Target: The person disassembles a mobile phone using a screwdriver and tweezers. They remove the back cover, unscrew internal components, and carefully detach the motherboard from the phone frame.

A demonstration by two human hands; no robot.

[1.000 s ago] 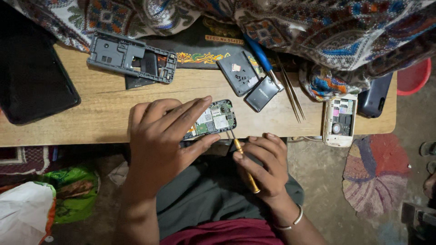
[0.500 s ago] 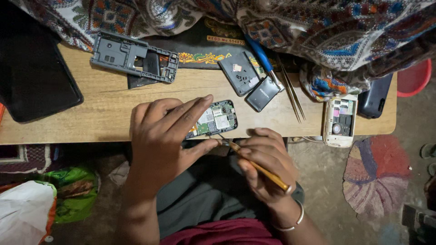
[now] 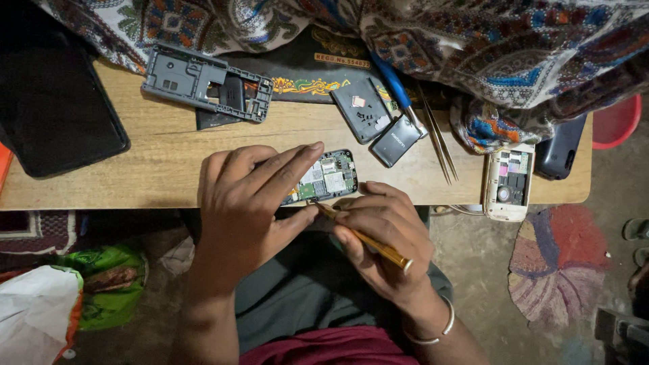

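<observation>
While it lies flat at the near edge of the table [image 3: 169,169], the green circuit board [image 3: 328,179] runs its long axis roughly left to right, the right end tipped a little toward the far side. Its left half sits under the left hand [image 3: 247,203], whose fingers stretch across the board while the thumb presses at its near edge. At that same edge the tip of a yellow-handled screwdriver [image 3: 365,238] meets the board, its shaft slanting back and to the right. Pinching that handle is the right hand [image 3: 385,233], fingers curled close around it. Farther back lie a grey phone frame [image 3: 203,84], a dark battery [image 3: 395,140], thin tweezers [image 3: 439,145], and at the right a white phone body [image 3: 508,182] with its back open.
</observation>
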